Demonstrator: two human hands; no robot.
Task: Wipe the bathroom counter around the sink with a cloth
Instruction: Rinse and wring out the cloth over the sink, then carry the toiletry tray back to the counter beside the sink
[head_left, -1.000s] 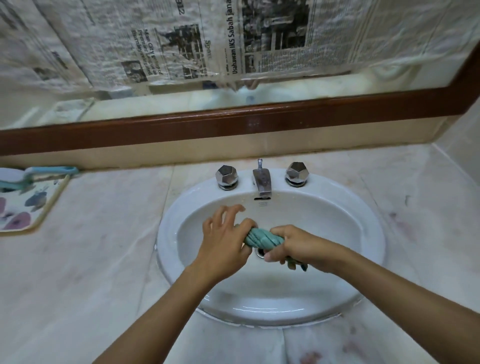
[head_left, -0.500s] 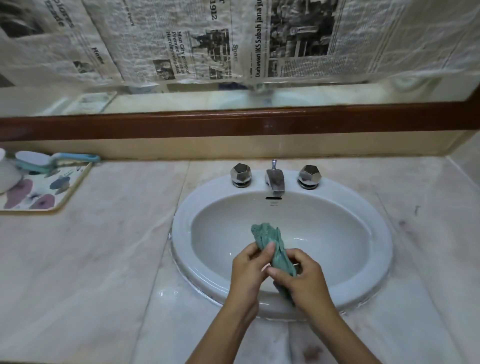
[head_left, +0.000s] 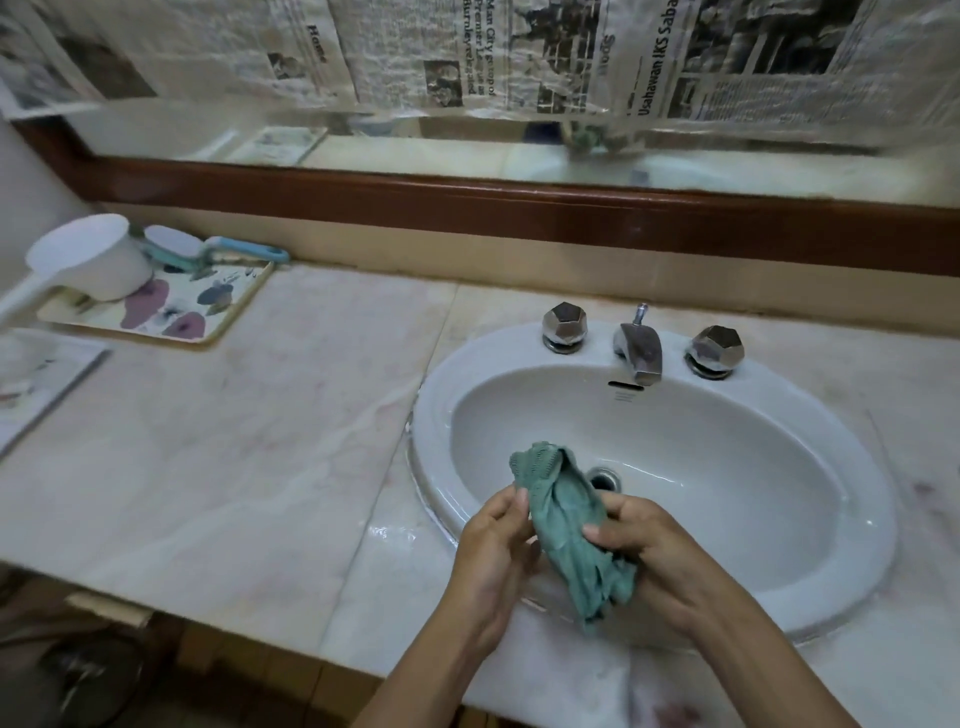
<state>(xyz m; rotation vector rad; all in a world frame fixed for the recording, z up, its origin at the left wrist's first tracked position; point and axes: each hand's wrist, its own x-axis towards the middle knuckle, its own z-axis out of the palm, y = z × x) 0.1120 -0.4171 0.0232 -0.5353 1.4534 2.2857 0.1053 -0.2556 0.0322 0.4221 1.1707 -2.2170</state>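
A crumpled green cloth (head_left: 566, 525) hangs between both hands above the near left rim of the white oval sink (head_left: 810, 587). My left hand (head_left: 493, 551) pinches its left side. My right hand (head_left: 644, 545) grips its right side, fingers curled around the fabric. The cloth's upper end sticks up over the basin near the drain (head_left: 602, 478). The pale marble counter (head_left: 234, 457) spreads to the left of the sink and looks wet beside the rim.
A chrome faucet (head_left: 641, 348) with two faceted knobs (head_left: 563, 325) (head_left: 717, 351) sits behind the basin. At far left a floral tray (head_left: 197, 312) carries a white scoop (head_left: 88, 265) and a blue-handled brush (head_left: 208, 249). Newspaper covers the mirror above.
The hands stopped wringing the cloth over the drain and drew back to the near rim, holding it upright and looser. The view swung left, bringing more counter and the tray into sight.
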